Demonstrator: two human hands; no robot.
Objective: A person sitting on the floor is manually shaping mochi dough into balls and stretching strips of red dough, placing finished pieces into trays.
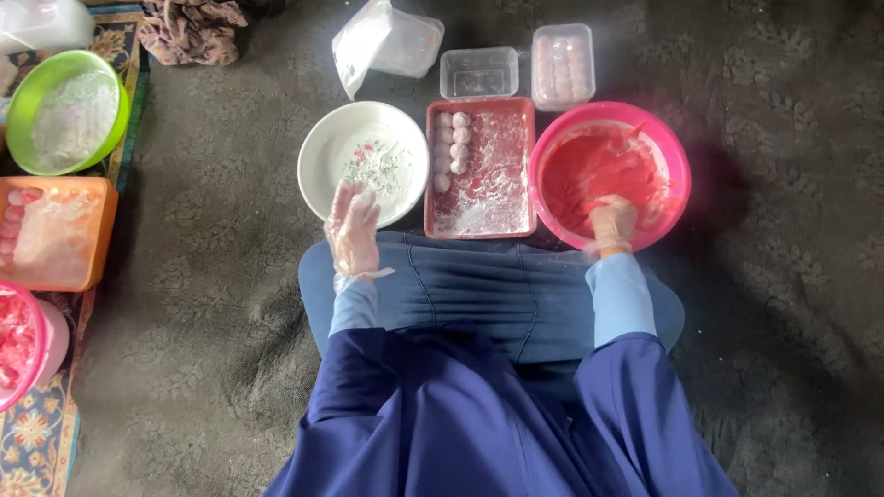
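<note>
My right hand (613,224), in a thin clear glove, is down in the pink basin (677,152) of red dough (589,166), its fingers sunk in the mass. My left hand (353,232), also gloved, hovers flat with fingers apart over the near rim of the white flowered plate (331,138) and holds nothing. Between plate and basin lies a red rectangular tray (502,198) dusted with white flour, with a column of several small pale pink dough balls (451,147) at its far left.
Clear plastic boxes (478,72) and a bag (359,41) sit beyond the tray; one box (563,64) holds pink balls. At left are a green bowl of flour (69,110), an orange tray (55,230) and a pink tub (23,340). Dark carpet lies all around.
</note>
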